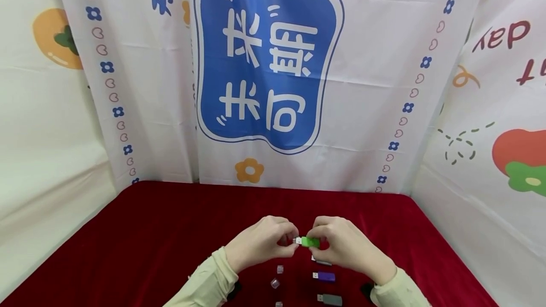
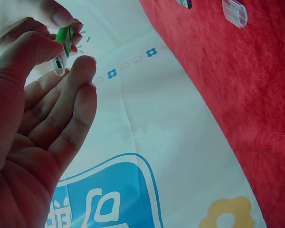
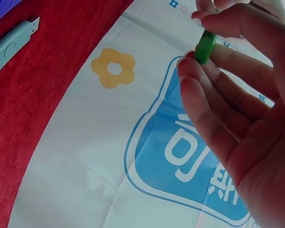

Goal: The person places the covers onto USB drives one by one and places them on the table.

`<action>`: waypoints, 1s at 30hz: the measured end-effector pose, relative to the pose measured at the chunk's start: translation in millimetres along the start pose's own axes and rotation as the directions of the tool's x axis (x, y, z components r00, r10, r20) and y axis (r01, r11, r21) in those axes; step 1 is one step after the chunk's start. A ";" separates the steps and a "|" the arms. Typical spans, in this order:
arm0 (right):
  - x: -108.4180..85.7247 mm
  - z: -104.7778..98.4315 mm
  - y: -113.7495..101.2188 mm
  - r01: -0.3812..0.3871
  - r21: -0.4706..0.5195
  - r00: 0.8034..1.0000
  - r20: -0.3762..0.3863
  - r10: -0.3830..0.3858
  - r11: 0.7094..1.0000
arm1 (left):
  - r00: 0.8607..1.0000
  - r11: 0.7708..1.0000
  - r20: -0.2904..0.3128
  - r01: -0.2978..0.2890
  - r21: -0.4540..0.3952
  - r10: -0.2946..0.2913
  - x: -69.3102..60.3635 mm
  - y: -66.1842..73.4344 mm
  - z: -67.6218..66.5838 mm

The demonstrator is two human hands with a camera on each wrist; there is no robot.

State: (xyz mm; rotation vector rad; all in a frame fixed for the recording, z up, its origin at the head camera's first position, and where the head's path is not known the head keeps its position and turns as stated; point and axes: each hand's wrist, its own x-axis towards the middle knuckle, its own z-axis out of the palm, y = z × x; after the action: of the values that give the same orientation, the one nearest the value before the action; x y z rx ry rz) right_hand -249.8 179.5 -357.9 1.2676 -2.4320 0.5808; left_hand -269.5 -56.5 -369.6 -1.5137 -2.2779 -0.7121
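Observation:
In the head view both hands meet above the red tabletop. My right hand pinches a green USB flash drive between thumb and fingers, its metal plug pointing left. On the other side my left hand pinches a small clear cap between thumb and index finger. The cap sits around the plug end of the drive in the left wrist view; how far on it is cannot be told. In the right wrist view the green body shows between the fingertips, while the cap is hidden.
Below the hands lie a purple flash drive, a grey one and another grey one partly behind the right hand. Left of them lie clear caps. Red cloth covers the table, with printed white curtains around it.

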 end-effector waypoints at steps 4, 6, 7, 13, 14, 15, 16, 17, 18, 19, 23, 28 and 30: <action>-0.9 0.8 1.0 0.009 -0.001 1.000 -0.009 -0.009 1.000 | 1.000 1.000 0.007 0.015 0.006 -0.015 -0.5 -0.2 1.4; -1.1 1.2 1.4 0.015 -0.002 1.000 -0.015 -0.015 1.000 | 1.000 1.000 0.007 0.024 0.015 -0.024 -0.9 -0.2 1.7; -1.1 1.4 1.8 0.017 -0.003 1.000 -0.017 -0.017 1.000 | 1.000 0.999 0.006 0.027 0.018 -0.027 -1.0 -0.2 1.5; 0.1 0.0 3.7 0.031 0.025 0.999 -0.025 -0.030 0.999 | 0.999 0.999 -0.011 0.034 0.022 -0.034 -1.3 0.5 -0.7; 0.3 -0.5 4.0 0.034 0.035 0.999 -0.026 -0.033 0.999 | 0.999 0.999 -0.014 0.036 0.024 -0.036 -1.3 0.6 -0.9; 0.4 -0.9 4.2 0.039 0.044 0.999 -0.028 -0.038 0.998 | 0.999 0.999 -0.017 0.036 0.027 -0.036 -1.3 0.6 -1.1; 0.1 -0.9 4.8 0.044 0.052 0.999 -0.031 -0.043 0.998 | 0.999 0.999 -0.018 0.037 0.031 -0.037 -1.2 0.7 -1.0; -0.2 -1.1 5.2 0.049 0.062 0.998 -0.033 -0.047 0.997 | 0.999 0.999 -0.019 0.039 0.037 -0.039 -0.9 0.6 -0.7; -0.4 -1.1 5.6 0.051 0.068 0.998 -0.036 -0.049 0.996 | 0.999 0.998 -0.020 0.042 0.041 -0.041 -0.8 0.6 -0.5; -0.7 -1.1 6.0 0.056 0.074 0.998 -0.038 -0.053 0.996 | 0.999 0.998 -0.020 0.045 0.047 -0.044 -0.6 0.5 -0.3; -0.6 -0.8 6.3 0.072 0.082 0.997 -0.042 -0.069 0.994 | 0.998 0.997 -0.020 0.055 0.061 -0.054 -0.8 0.4 -0.1; 0.0 -0.5 5.5 0.084 0.077 0.996 -0.041 -0.081 0.994 | 0.999 0.996 -0.026 0.041 0.081 -0.039 -1.2 0.6 -0.3; 0.3 -0.5 5.1 0.085 0.072 0.996 -0.038 -0.083 0.994 | 0.999 0.995 -0.033 0.030 0.093 -0.028 -1.4 0.8 -0.1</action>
State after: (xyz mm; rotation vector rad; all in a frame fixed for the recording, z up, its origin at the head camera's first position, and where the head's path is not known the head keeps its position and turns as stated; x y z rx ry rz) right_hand -254.2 182.2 -358.3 1.3699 -2.3355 0.6686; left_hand -268.2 -57.4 -370.0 -1.4200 -2.2808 -0.6236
